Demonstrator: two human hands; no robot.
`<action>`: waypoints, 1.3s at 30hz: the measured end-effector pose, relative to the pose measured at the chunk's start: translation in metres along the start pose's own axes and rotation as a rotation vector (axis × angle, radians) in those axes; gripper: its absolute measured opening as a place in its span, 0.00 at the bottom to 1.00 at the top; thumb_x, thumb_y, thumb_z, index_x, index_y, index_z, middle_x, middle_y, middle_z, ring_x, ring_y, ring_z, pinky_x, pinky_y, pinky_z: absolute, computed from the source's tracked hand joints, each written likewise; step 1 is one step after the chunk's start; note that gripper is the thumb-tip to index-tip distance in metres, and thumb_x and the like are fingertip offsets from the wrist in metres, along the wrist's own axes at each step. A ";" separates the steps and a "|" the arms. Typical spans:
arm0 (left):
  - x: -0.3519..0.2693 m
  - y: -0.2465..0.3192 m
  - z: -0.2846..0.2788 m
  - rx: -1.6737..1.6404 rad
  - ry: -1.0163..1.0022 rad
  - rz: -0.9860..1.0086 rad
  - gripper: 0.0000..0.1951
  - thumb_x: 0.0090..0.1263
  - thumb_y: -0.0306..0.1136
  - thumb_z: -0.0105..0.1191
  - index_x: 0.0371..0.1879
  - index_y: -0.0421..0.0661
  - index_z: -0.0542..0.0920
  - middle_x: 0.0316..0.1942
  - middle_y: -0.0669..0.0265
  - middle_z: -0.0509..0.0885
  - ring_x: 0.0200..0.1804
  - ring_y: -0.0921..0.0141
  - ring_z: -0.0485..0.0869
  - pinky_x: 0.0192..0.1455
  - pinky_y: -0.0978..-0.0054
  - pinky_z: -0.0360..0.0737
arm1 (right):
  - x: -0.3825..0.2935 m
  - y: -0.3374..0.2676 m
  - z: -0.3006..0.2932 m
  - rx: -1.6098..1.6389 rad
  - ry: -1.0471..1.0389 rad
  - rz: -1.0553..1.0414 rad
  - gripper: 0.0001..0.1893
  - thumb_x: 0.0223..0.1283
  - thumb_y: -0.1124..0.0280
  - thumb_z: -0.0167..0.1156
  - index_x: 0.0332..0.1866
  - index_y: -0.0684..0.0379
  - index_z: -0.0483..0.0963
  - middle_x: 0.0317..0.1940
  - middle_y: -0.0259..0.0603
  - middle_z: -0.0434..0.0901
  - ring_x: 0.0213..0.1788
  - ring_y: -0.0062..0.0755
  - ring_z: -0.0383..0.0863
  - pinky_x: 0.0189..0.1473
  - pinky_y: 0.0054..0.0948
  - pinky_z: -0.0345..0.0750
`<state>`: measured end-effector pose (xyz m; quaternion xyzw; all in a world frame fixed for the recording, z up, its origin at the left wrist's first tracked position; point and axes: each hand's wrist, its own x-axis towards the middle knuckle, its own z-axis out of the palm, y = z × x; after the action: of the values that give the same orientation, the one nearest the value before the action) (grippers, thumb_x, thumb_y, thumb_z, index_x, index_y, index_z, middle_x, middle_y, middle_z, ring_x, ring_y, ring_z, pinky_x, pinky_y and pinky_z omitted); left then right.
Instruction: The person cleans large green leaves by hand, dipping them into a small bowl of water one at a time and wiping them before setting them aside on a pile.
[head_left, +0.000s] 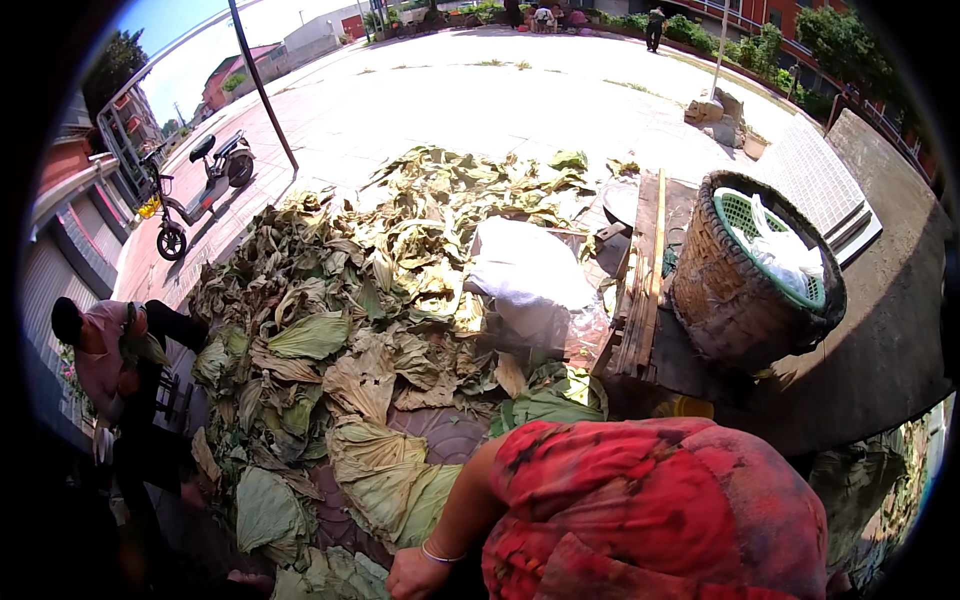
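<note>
Near the bottom edge is my right hand (420, 573), with a bangle at its wrist, below a red patterned sleeve (645, 495). Its fingers are curled at the edge of a pale green, wrinkled large leaf (337, 574); the fingertips are partly hidden. Dim at the bottom left, what seems to be part of my left hand (251, 579) shows beside the leaves, mostly cut off, so its hold cannot be seen. A yellowish dried leaf (382, 480) spreads above my right hand. Beyond lies a broad heap of dried leaves (300, 300), brown to green.
A seated person (105, 352) handles leaves at the left. Right of the heap stand a white-covered object (529, 262), wooden boards (641, 300) and a woven basket (735, 285) holding a green plastic basket (731, 206) with white bags. An electric scooter (199, 187) and a pole (262, 82) stand behind.
</note>
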<state>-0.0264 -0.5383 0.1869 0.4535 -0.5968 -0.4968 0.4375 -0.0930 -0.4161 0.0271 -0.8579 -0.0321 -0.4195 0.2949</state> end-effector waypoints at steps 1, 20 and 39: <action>0.003 0.006 0.001 -0.002 -0.013 0.016 0.09 0.62 0.33 0.48 0.25 0.40 0.71 0.22 0.65 0.76 0.26 0.73 0.76 0.26 0.80 0.73 | 0.001 0.000 0.000 0.003 0.004 0.001 0.12 0.53 0.61 0.52 0.22 0.58 0.66 0.22 0.41 0.70 0.24 0.44 0.72 0.22 0.36 0.69; 0.041 0.231 0.024 -0.054 -0.247 0.608 0.09 0.62 0.33 0.48 0.24 0.40 0.71 0.21 0.65 0.75 0.25 0.72 0.76 0.26 0.80 0.73 | 0.004 -0.014 -0.003 -0.047 -0.059 0.014 0.12 0.52 0.62 0.52 0.22 0.58 0.64 0.22 0.41 0.69 0.24 0.45 0.71 0.22 0.36 0.68; -0.429 -0.223 -0.006 -0.487 1.130 -0.532 0.13 0.64 0.39 0.48 0.43 0.47 0.72 0.34 0.68 0.78 0.36 0.75 0.78 0.33 0.79 0.73 | 0.026 -0.014 -0.007 -0.040 -0.228 0.174 0.03 0.51 0.75 0.53 0.32 0.60 0.72 0.25 0.43 0.73 0.26 0.41 0.74 0.26 0.32 0.71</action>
<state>0.0913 -0.1416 -0.0641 0.6639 -0.0145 -0.3944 0.6352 -0.0854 -0.4135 0.0565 -0.9052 0.0173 -0.2929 0.3075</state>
